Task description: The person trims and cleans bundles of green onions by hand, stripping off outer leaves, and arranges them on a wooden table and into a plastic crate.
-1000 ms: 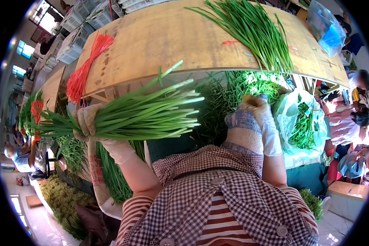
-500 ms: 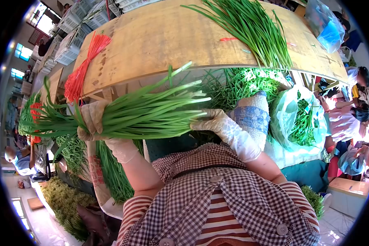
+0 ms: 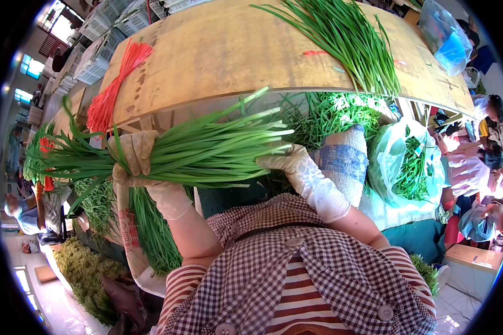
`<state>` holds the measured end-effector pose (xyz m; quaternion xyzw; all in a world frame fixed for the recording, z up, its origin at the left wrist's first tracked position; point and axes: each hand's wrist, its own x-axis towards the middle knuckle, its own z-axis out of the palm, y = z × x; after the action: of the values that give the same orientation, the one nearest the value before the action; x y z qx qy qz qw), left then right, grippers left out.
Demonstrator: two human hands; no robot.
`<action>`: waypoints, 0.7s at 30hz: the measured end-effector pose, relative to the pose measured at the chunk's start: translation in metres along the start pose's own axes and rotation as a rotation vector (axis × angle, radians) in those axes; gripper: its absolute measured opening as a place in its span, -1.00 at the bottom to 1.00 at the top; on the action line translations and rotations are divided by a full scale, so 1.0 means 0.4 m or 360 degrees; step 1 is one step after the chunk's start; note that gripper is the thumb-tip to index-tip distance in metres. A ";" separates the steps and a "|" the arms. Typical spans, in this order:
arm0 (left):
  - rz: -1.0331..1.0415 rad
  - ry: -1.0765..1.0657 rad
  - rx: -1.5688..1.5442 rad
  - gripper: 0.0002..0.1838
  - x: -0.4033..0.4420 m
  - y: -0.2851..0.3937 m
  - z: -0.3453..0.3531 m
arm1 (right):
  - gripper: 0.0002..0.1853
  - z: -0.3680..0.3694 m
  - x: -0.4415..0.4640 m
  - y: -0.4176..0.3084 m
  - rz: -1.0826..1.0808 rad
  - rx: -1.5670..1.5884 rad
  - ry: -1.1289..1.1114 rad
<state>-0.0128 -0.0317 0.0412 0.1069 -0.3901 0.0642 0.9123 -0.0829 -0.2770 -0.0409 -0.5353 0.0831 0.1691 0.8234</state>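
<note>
Greens (image 3: 218, 151) span both hands (image 3: 133, 154) between checked clothing (image 3: 251, 273) and the table edge (image 3: 218, 91).

Long green stalk bunch (image 3: 212, 153), roughly horizontal, gripped in left hand (image 3: 135, 157), paler ends uneven.

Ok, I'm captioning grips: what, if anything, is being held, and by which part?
A bunch of garlic chives: the left hand grips its leafy stretch; the right hand is at the pale stem ends, its grip unclear.
</note>
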 end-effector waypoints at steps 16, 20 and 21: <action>-0.0022 0.0332 -0.0179 -0.74 -0.012 -0.005 -0.015 | -0.61 -0.026 -0.054 -0.053 0.0073 -0.0280 -0.0354; 0.0054 0.0365 -0.0338 -0.72 -0.001 -0.018 0.006 | -0.60 -0.081 -0.073 -0.059 -0.0079 -0.0165 -0.0526; 0.0065 0.0315 -0.0406 -0.71 0.008 -0.001 -0.006 | -0.61 -0.099 -0.080 -0.067 0.0074 0.0063 -0.0484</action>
<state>-0.0089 -0.0313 0.0419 -0.0248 -0.3054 0.0430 0.9509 -0.1010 -0.3289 -0.0243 -0.4850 -0.0270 0.2656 0.8328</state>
